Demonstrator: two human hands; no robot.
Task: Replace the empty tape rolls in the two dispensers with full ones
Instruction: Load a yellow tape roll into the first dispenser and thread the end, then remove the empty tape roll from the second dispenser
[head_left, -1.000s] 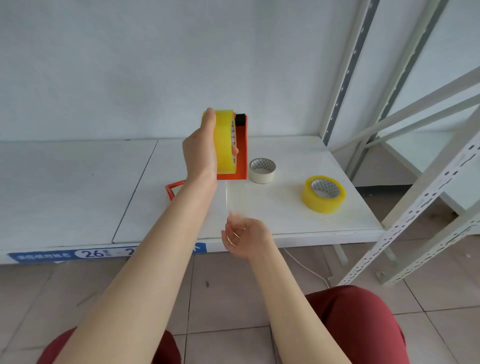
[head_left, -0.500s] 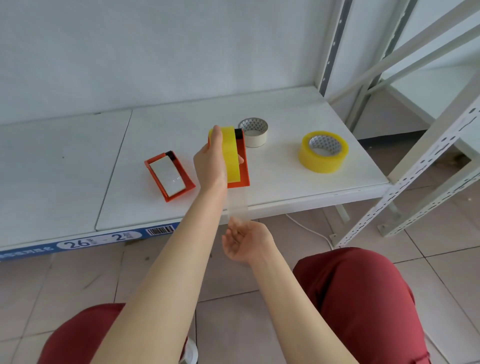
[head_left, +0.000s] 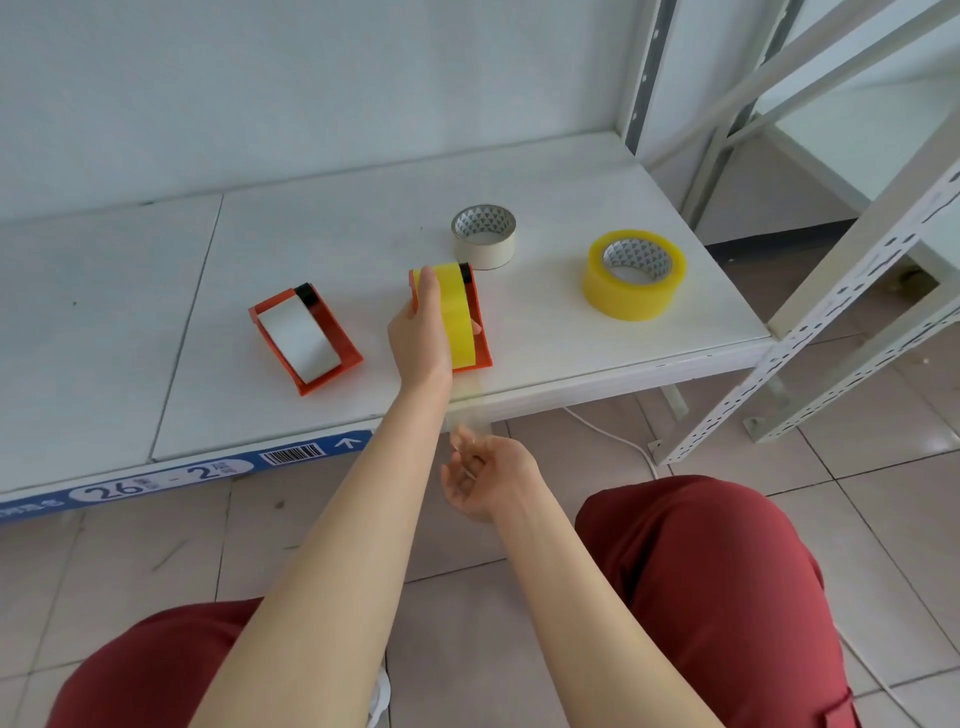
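Observation:
My left hand (head_left: 420, 338) grips an orange dispenser (head_left: 480, 332) with a full yellow tape roll (head_left: 457, 312) in it, low over the white shelf (head_left: 571, 343). A clear strip of tape (head_left: 465, 402) runs from it down to my right hand (head_left: 485, 475), whose fingertips pinch the strip's end below the shelf edge. A second orange dispenser (head_left: 304, 338) with a whitish, near-empty roll lies on the shelf to the left. An empty white core (head_left: 484, 236) and a full yellow roll (head_left: 634, 274) lie flat further right.
A white metal rack upright (head_left: 831, 317) with slotted holes stands at the right, close to the shelf corner. A white cable (head_left: 618, 441) runs over the tiled floor under the shelf. My knees in red trousers (head_left: 701, 582) are below. A blue label strip (head_left: 156, 475) lines the shelf front.
My left hand has lowered the dispenser with the yellow roll from head height to just above the shelf. The right hand stayed below the edge with the strip of tape. The camera tilted down.

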